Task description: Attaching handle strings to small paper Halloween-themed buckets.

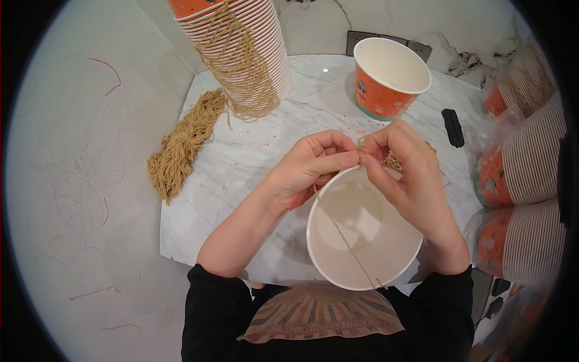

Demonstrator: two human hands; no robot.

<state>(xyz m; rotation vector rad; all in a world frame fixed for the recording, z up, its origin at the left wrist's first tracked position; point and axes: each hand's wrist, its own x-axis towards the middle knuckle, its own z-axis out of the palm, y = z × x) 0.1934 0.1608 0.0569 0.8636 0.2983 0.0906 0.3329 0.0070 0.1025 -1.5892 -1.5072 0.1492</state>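
A large white paper bucket [392, 244] stands tilted in front of me, its open mouth facing up toward me. Tan cord [342, 233] runs slack across the mouth to the near rim, where a short end sticks out. At the far rim my left hand [316, 161] pinches the cord between thumb and fingers. Against it, my right hand [405, 168] pinches the same cord, fingertips nearly touching the left's. Whether there is a knot under the fingertips is hidden. More tan cord shows behind the right hand, partly covered by it.
A tall stack of buckets [271, 48] draped with cord rises at the far left, beside a bundle of tan cord [184, 148]. One orange bucket [386, 90] stands upright at the back. A black object [452, 128] lies right of it. Wrapped bucket stacks [531, 166] line the right side.
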